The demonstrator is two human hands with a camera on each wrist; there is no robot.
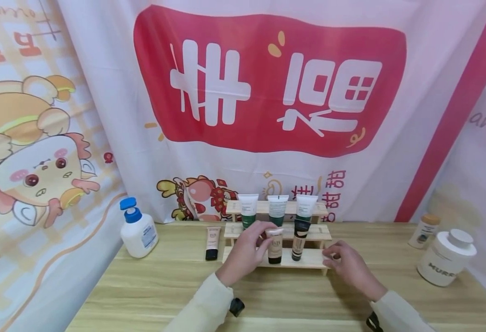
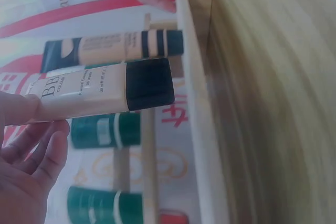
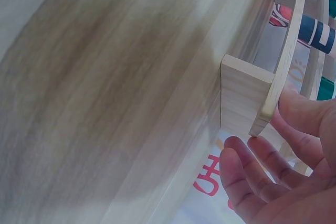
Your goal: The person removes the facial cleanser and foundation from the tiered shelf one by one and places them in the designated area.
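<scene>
1. Wood-grain table, red-panelled cloth behind, one three-tier wooden rack.
2. Got one BB tube pinched in my left hand, cap down at the bottom tier; can't tell if it's touching wood.
3. My right hand grips that tier's right end.
4. Also racked: three green-and-white tubes, one black-and-beige tube.
5. Off-rack: one spare BB tube and one pump bottle left, two white containers right.

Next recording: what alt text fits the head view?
A left hand holds a BB tube at a tiered wooden rack; the right hand holds the rack's end. Three white-and-green tubes and a striped tube stand on it.
</scene>
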